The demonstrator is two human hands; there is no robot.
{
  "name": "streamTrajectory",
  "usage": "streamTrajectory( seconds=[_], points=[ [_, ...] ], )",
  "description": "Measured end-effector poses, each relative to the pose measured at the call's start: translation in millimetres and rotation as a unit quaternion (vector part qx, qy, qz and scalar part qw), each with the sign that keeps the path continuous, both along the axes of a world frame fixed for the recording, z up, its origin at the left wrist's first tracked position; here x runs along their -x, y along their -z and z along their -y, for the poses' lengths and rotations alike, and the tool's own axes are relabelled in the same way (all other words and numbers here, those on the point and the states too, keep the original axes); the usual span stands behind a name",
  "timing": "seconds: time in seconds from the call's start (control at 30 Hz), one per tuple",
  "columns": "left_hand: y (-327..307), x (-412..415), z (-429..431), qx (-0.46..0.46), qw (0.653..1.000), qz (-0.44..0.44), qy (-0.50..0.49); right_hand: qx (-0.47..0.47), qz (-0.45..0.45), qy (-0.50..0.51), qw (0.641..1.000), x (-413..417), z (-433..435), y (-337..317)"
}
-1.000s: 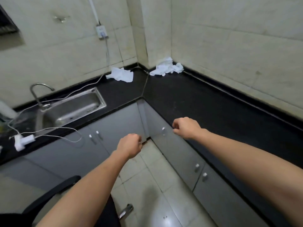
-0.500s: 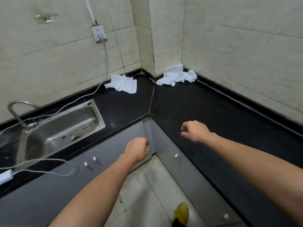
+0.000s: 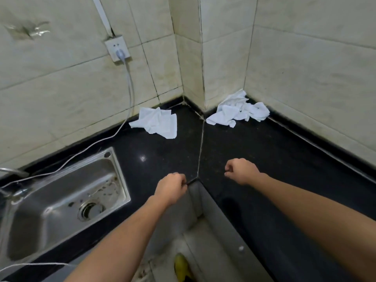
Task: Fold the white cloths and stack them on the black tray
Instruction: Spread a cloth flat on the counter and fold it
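Observation:
One white cloth (image 3: 157, 122) lies loosely spread on the black counter (image 3: 274, 151) left of the corner seam. A crumpled heap of white cloths (image 3: 237, 111) sits in the wall corner to the right of the seam. My left hand (image 3: 172, 187) is a closed fist over the counter's inner front corner, holding nothing. My right hand (image 3: 240, 170) is also a closed fist, hovering over the counter just right of the seam, well short of the cloths. No black tray is in view.
A steel sink (image 3: 61, 202) is set into the counter at left, with a tap (image 3: 12, 171) at the edge. A white cable (image 3: 130, 92) runs from a wall socket (image 3: 118, 49) across the counter. Grey cabinet fronts (image 3: 230, 239) and a yellow shoe (image 3: 181, 267) are below.
The view has come closer to the counter corner and tilted down. Both fists have moved forward over the counter edge; the cloths lie as before.

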State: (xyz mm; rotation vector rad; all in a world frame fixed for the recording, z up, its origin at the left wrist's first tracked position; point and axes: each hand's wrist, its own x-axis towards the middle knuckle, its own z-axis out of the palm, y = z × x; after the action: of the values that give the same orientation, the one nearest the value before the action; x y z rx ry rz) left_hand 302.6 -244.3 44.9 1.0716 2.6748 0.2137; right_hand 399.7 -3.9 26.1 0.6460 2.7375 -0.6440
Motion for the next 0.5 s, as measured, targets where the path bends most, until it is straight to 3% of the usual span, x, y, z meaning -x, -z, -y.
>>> streamTrajectory(
  seconds=[0.27, 0.5],
  points=[
    [19, 151, 14, -0.001, 1.0, 0.016, 0.001, -0.015, 0.01, 0.019, 1.0, 136, 3, 16],
    [35, 256, 33, 0.003, 0.998, 0.059, -0.035, -0.017, 0.034, -0.031, 0.999, 259, 32, 26]
  ],
)
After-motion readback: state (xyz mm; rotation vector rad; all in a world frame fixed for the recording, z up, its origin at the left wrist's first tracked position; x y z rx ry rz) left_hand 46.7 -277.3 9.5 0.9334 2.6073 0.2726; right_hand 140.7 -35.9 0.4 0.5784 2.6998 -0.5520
